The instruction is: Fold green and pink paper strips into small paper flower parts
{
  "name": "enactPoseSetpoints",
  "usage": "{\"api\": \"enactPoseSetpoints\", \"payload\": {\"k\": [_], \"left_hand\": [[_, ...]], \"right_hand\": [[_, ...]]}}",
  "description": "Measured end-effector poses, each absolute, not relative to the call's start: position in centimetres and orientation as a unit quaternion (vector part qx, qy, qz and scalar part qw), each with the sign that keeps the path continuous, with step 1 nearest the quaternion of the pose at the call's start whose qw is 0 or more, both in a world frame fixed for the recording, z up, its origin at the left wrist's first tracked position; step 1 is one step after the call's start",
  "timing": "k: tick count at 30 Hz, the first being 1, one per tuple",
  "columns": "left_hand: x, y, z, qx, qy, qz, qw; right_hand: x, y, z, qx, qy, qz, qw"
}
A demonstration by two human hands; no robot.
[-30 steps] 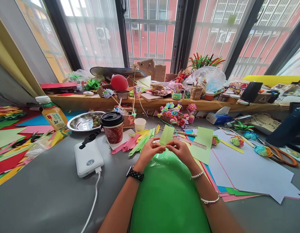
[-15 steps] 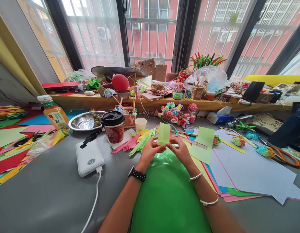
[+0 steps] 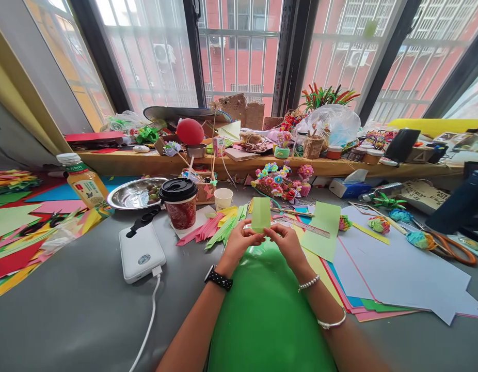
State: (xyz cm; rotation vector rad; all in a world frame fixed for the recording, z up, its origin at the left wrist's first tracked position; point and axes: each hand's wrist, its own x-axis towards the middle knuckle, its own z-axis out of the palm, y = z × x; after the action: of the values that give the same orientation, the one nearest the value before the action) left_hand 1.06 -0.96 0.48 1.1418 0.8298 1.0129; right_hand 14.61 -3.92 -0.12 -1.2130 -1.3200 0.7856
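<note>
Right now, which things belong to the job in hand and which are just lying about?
In hand: folded pale green paper, pinched at its lower edge by left hand and right hand; likely the matching pale green sheet beside the right hand.
Lying about: coffee cup, power bank, juice bottle, metal bowl, orange scissors, tissue box.

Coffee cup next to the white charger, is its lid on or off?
On. The black lid sits flat over the top of the red cup, covering its opening.

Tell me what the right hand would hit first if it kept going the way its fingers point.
The right hand pinches the folded green paper. Pushing on leftward, it would most likely meet the left hand, which grips the same paper.
</note>
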Motion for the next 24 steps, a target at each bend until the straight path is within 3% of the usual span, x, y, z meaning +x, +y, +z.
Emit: {"api": "enactPoseSetpoints", "payload": {"k": [24], "left_hand": [[1.04,-0.96,0.16,0.582,0.360,0.436,0.584]], "right_hand": [[14.54,-3.92,0.13,-0.480,-0.531,0.425,0.555]]}}
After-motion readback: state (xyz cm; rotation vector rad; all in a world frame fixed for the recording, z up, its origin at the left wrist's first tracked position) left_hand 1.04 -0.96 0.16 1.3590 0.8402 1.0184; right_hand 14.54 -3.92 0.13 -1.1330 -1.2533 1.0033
